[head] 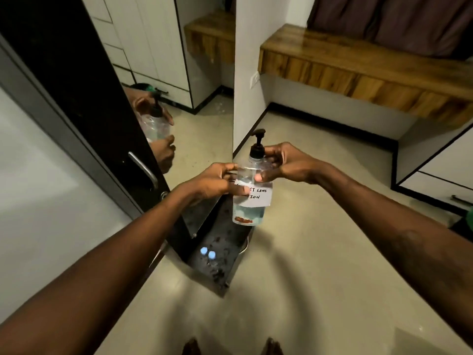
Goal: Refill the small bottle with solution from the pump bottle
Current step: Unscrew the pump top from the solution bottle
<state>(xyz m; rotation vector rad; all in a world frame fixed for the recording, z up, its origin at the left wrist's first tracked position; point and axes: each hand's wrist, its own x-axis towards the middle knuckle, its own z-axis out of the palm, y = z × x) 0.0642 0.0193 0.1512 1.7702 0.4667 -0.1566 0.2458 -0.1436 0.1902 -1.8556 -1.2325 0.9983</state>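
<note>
While held upright, pump bottle (252, 190), both hands' grip

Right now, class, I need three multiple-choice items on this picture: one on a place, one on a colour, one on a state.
1. Where do the two small caps lie?
A. on the dark shelf
B. on the wooden ledge
C. on the floor

2. What colour is the pump head?
A. white
B. black
C. green

3. How is the pump bottle held?
A. by the left hand alone
B. by nobody
C. by both hands

Key: 1 A, they sit on the dark shelf below the bottle. 2 B, it is black. 3 C, the left hand and right hand both grip it.
</note>
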